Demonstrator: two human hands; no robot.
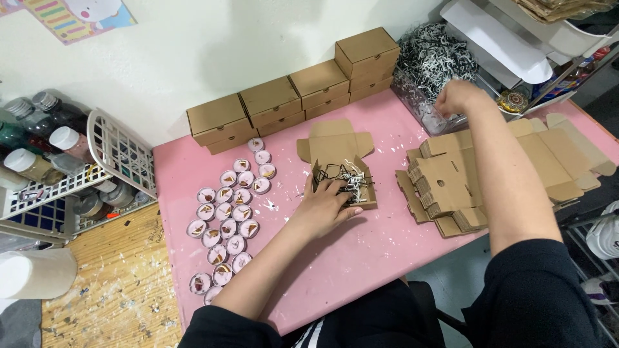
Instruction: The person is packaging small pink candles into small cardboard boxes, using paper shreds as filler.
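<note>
Head view.

Item: open cardboard box (340,169), small, brown, lid flap standing back, on the pink table (361,251). It is partly filled with shredded paper (345,177), black and white strands.

Left hand (322,207): fingers spread flat, pressing the shred at the box's near left corner; nothing clenched, a loose press rather than a pinch.

Right hand (456,98): reached well away to the right into a clear bin of shredded paper (433,61), fingers curled down; whether it has closed on a tuft, I cannot tell.

Handling, judged: box light, thin-walled, easily crushed; best held by its side walls, not the flap. Shred is weightless, springy, clings and spills; take it in loose tufts.

Nearby: to the left of the pressing hand, rows of small round candles (227,225); beyond it, closed boxes (303,87); to its right, flat box blanks (451,187).
</note>
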